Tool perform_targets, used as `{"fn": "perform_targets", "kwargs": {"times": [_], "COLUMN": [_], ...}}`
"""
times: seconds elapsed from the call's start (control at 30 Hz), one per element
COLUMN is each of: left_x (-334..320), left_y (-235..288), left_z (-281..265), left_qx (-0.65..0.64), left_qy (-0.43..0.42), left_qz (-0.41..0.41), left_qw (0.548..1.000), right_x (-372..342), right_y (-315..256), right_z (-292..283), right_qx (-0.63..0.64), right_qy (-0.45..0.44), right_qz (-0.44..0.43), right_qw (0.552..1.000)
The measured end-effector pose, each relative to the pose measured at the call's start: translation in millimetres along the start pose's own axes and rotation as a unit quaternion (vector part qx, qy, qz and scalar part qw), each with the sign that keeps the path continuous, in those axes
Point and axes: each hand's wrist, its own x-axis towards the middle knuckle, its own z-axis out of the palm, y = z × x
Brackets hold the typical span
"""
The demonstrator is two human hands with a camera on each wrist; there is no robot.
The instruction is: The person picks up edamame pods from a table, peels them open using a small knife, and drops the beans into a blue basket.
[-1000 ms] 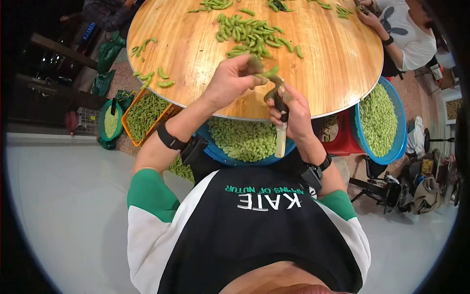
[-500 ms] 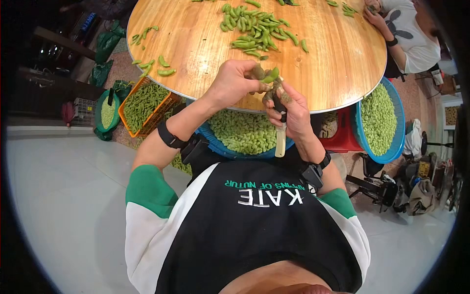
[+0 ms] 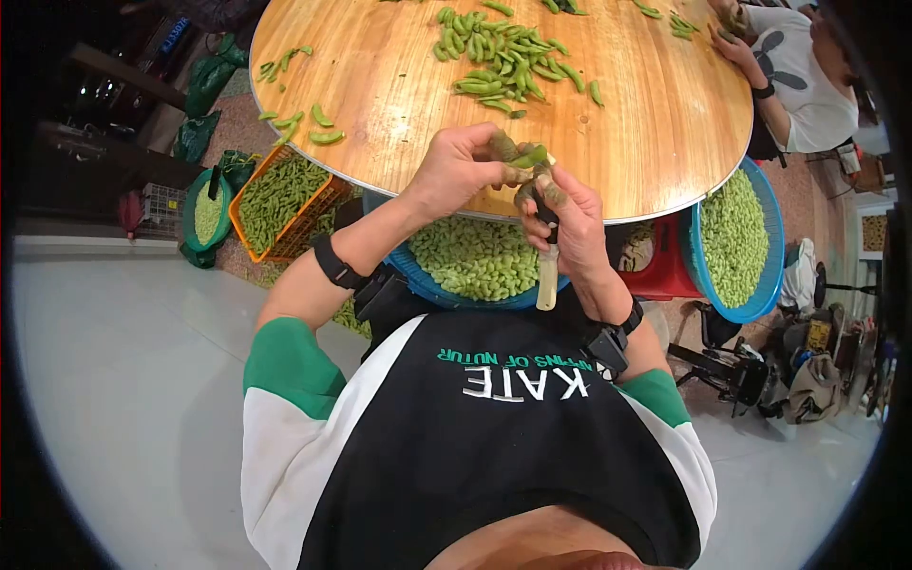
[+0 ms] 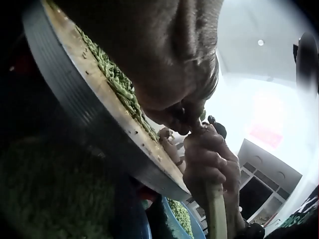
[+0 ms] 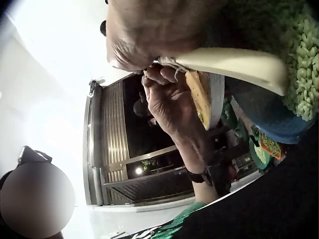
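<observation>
My left hand (image 3: 456,169) pinches a green bean pod (image 3: 530,157) between thumb and fingers, over the near edge of the wooden table (image 3: 380,142). Touching or almost touching it, my right hand (image 3: 575,223) curls round a tool with a black section and a pale handle (image 3: 547,280) that points down toward my body. The fingertips of both hands look stained dark. In the right wrist view the pale handle (image 5: 239,67) sticks out of the right hand (image 5: 154,30). The tool's working end is hidden by the fingers.
A pile of pods (image 3: 513,57) lies on the table beyond my hands. Under the near edge stands a blue basket of shelled beans (image 3: 470,256). An orange crate (image 3: 285,204) is at left, another blue basket (image 3: 736,237) at right. Another person (image 3: 798,76) sits at the upper right.
The left hand has come closer to the right one, bringing the pod to the right hand's fingertips. The right hand has hardly moved and keeps its grip on the tool.
</observation>
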Motion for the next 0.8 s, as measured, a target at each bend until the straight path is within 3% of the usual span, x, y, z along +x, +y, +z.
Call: {"fn": "perform_targets", "kwargs": {"times": [0.07, 0.13, 0.2, 0.23, 0.3, 0.43, 0.53, 0.57, 0.6, 0.63, 0.67, 0.73, 0.77, 0.8], "left_x": [1, 2, 5, 4, 4, 1, -1, -2, -4, -6, -8, -9, -9, -9], "left_y": [-3, -3, -3, -5, -8, -12, -9, -6, -1, 5, 11, 19, 19, 17], "left_z": [3, 1, -6, -6, -6, -3, -4, -2, 1, 4, 5, 5, 3, 2], "left_qx": [-0.012, -0.025, -0.149, -0.150, -0.293, -0.326, -0.265, 0.043, 0.345, 0.416, 0.416, 0.531, 0.531, 0.498], "left_qy": [0.007, 0.014, -0.041, -0.039, -0.081, -0.087, -0.103, -0.053, 0.004, 0.021, 0.023, 0.007, 0.007, -0.001], "left_qz": [0.004, 0.009, -0.087, -0.086, -0.160, -0.184, -0.163, 0.029, 0.217, 0.279, 0.278, 0.357, 0.358, 0.339], "left_qw": [1.000, 1.000, 0.984, 0.984, 0.939, 0.923, 0.945, 0.997, 0.913, 0.866, 0.866, 0.769, 0.768, 0.798], "right_x": [1, 3, 3, 3, 3, 1, 3, 3, 3, 1, 1, 0, 0, -1], "right_y": [-1, -5, -7, -7, -5, -7, -1, -2, -4, -5, -5, -6, -5, -4], "right_z": [2, 4, -2, -4, -8, -10, -14, -14, -9, -6, -6, -4, -5, -5], "right_qx": [0.007, 0.105, 0.140, 0.173, 0.173, 0.234, 0.269, 0.268, 0.260, 0.251, 0.250, 0.254, 0.253, 0.273], "right_qy": [0.021, 0.013, -0.019, -0.052, -0.069, -0.094, -0.073, -0.073, -0.055, -0.038, -0.039, -0.049, -0.051, -0.061], "right_qz": [-0.003, 0.026, 0.039, 0.052, 0.060, 0.101, 0.098, 0.096, 0.101, 0.109, 0.112, 0.119, 0.118, 0.119], "right_qw": [1.000, 0.994, 0.989, 0.982, 0.981, 0.963, 0.955, 0.956, 0.959, 0.961, 0.961, 0.959, 0.959, 0.953]}}
